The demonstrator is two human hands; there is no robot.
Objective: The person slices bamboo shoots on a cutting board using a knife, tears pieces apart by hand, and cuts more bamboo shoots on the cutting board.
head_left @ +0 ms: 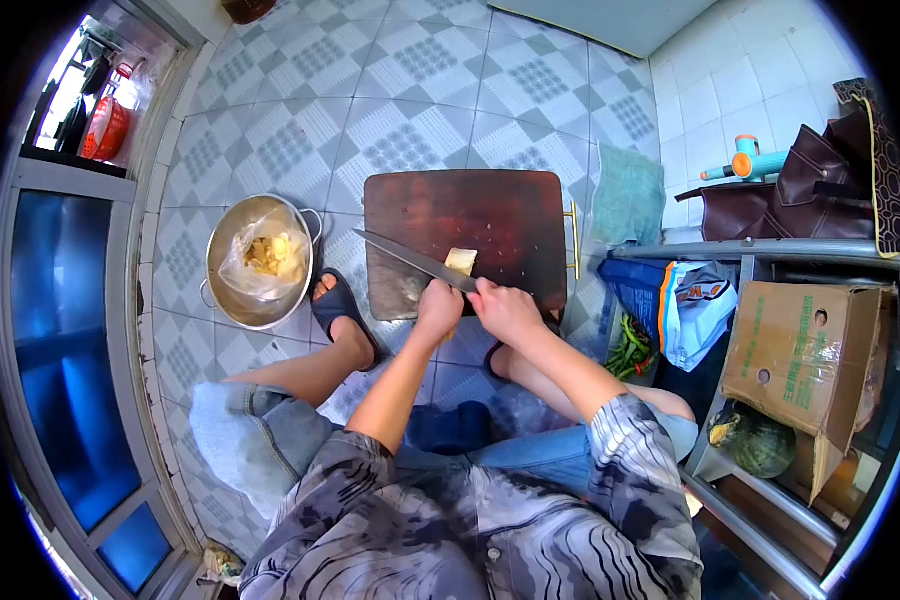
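My right hand [511,312] is wrapped around the handle of a long kitchen knife [410,257], whose blade points to the far left across the dark wooden cutting board [400,205]. Just beyond the blade lies a pale yellow piece of food [460,261] with a brownish side; its kind is unclear. My left hand [440,312] is closed at the board's near edge, close to the blade. Something yellowish shows below its fingers, mostly hidden. Left of the board, a metal pot [224,285] holds a clear plastic bag [253,232] with yellowish chunks [274,256].
The board rests low over a tiled floor [430,60], between my sandalled feet. A metal shelf [695,250] at right holds a cardboard box [785,345] and a dark green squash [755,442]. Green peppers [630,350] lie beside a blue-and-white bag [695,310]. A blue-paned door [70,350] stands at left.
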